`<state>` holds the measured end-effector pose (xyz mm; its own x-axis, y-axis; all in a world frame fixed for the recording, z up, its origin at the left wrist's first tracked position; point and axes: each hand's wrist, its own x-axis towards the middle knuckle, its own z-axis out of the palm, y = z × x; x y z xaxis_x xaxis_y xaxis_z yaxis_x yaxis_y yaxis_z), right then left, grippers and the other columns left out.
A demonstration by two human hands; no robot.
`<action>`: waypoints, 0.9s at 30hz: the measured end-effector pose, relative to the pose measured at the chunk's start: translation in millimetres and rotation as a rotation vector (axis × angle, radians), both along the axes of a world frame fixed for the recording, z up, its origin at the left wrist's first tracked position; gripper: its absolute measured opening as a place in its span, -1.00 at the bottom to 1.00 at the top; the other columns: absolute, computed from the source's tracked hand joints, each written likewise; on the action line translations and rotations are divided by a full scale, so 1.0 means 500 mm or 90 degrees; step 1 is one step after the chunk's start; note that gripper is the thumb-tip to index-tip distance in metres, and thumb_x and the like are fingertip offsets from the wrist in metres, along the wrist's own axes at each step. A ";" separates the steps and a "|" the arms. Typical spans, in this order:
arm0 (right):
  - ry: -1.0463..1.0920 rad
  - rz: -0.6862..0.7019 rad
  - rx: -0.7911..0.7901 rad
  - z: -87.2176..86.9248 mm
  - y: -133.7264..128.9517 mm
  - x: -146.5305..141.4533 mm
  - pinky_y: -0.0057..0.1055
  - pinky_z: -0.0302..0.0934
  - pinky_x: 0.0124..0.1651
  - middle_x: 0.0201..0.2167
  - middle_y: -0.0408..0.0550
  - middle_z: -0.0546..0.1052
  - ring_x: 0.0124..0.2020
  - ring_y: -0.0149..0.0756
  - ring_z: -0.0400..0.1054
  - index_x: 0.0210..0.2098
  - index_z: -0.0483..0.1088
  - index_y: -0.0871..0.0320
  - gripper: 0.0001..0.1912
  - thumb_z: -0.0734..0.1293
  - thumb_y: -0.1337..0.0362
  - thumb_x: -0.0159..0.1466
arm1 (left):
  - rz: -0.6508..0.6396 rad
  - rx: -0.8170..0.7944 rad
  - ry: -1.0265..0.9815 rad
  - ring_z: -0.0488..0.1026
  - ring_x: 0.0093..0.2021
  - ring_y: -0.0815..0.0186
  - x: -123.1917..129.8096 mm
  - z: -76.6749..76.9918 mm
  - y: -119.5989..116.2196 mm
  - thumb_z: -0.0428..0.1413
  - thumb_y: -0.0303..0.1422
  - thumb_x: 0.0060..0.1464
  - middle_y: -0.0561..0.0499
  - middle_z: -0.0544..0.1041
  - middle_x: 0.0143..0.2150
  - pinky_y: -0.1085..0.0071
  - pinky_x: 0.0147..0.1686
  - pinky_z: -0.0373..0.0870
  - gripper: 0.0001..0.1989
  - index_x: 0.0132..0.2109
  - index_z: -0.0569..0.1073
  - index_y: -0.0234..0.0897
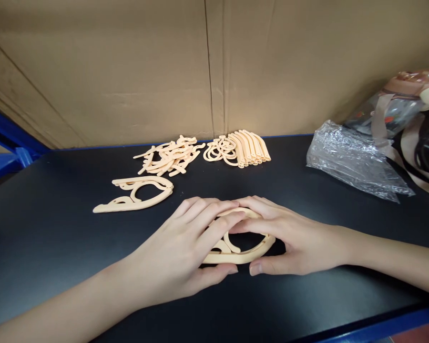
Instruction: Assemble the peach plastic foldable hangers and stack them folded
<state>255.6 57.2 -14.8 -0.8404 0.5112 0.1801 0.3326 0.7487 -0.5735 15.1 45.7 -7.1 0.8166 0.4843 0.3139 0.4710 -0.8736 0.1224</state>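
Note:
A cream plastic folding hanger (236, 257), folded together, lies on the black table under both my hands. My left hand (186, 243) is wrapped over its left part and hides that end. Gripping the rounded right end is my right hand (293, 233), its thumb along the near edge and its fingers over the far edge. Between the hands the round opening and a small curved inner piece show. Another folded hanger (136, 206) of the same kind rests farther back on the left, apart from my hands.
At the back lie a loose pile of curved cream pieces (171, 157), several hook pieces (221, 150) and a neat row of long cream arms (252, 147). Crumpled clear plastic (350, 159) and a bag with straps (396, 109) stand at the right. Cardboard (136, 71) walls the back.

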 end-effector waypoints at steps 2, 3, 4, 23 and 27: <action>-0.010 0.004 0.025 -0.001 -0.001 0.001 -0.24 0.03 0.26 0.21 0.06 0.24 0.24 -0.22 0.08 0.14 0.31 0.12 -0.48 0.37 0.10 0.24 | 0.010 0.038 -0.005 0.31 0.10 0.10 0.001 0.004 -0.002 0.13 -0.28 0.14 -0.16 0.39 0.16 0.18 0.06 0.19 -0.43 0.24 0.16 -0.32; -0.012 0.005 0.036 -0.002 -0.001 0.002 -0.23 0.02 0.27 0.23 0.06 0.22 0.25 -0.21 0.07 0.14 0.31 0.12 -0.49 0.37 0.10 0.24 | 0.016 0.050 -0.007 0.33 0.09 0.09 0.002 0.006 -0.002 0.12 -0.29 0.13 -0.16 0.41 0.15 0.17 0.04 0.19 -0.43 0.23 0.17 -0.32; -0.014 0.002 0.042 -0.002 -0.001 0.004 -0.23 0.02 0.27 0.25 0.06 0.20 0.26 -0.20 0.06 0.14 0.31 0.12 -0.50 0.36 0.10 0.25 | 0.022 0.051 -0.006 0.33 0.08 0.09 0.003 0.009 -0.002 0.11 -0.30 0.13 -0.16 0.42 0.14 0.17 0.03 0.20 -0.43 0.24 0.16 -0.32; 0.005 -0.152 0.004 0.004 0.011 0.028 -0.11 0.09 0.24 0.24 -0.01 0.24 0.26 -0.13 0.11 0.06 0.39 -0.02 -0.61 0.33 0.05 0.27 | 0.434 -0.139 -0.016 0.47 -0.12 0.18 -0.219 0.113 0.108 0.15 0.20 -0.11 0.10 0.55 -0.10 0.23 -0.03 0.33 -0.23 0.17 0.31 -0.10; -0.023 -0.145 -0.024 0.002 0.015 0.024 -0.16 0.06 0.25 0.24 -0.04 0.23 0.26 -0.18 0.09 0.03 0.40 -0.02 -0.63 0.31 0.02 0.28 | 0.473 -0.194 -0.040 0.46 -0.09 0.16 -0.255 0.101 0.106 0.15 0.18 -0.08 0.12 0.55 -0.07 0.16 0.06 0.27 -0.21 0.20 0.26 -0.14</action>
<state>267.6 64.8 -13.9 -0.7083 0.6938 0.1298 0.5108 0.6307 -0.5842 -112.2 98.4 43.3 0.2331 0.9657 0.1146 0.9000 -0.2589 0.3507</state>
